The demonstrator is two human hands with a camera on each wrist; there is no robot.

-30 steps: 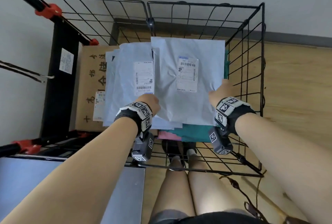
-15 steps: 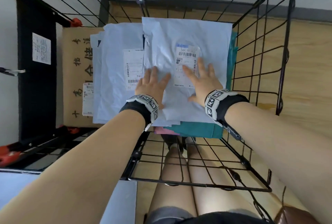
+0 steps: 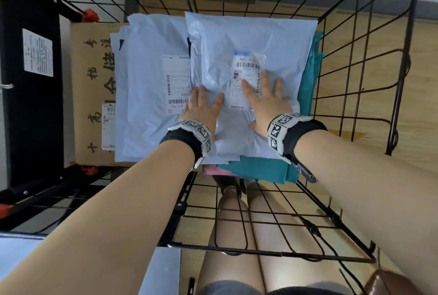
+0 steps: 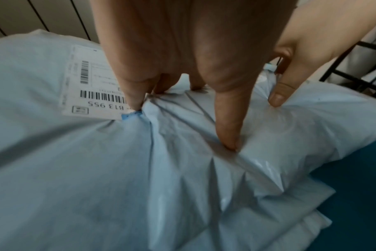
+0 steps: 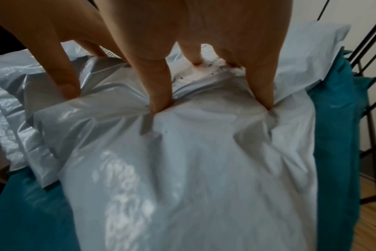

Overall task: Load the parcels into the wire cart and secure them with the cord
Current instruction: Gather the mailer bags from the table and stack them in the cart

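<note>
A pale grey mailer parcel (image 3: 251, 41) with a white label lies on top of the stack inside the black wire cart (image 3: 403, 76). My left hand (image 3: 201, 107) presses flat on its left edge, fingers spread and dimpling the plastic (image 4: 227, 135). My right hand (image 3: 265, 98) presses flat on its label and lower middle, fingertips (image 5: 161, 103) sinking into the film. A second grey mailer (image 3: 147, 86) lies beside it on the left. Teal parcels (image 3: 260, 169) and a pink one (image 3: 213, 171) lie underneath. A cardboard box (image 3: 90, 95) stands at the cart's left.
The cart's wire walls rise close on the right and far side, and its near rim (image 3: 260, 251) crosses below my arms. A black panel with red clips (image 3: 30, 81) stands left. A brown strap (image 3: 388, 283) lies on the wood floor at bottom right. My legs show through the wire.
One second ago both hands held the top mailer by its near edges; they let go and moved onto its top face, where they now press flat. The head view moved closer.
</note>
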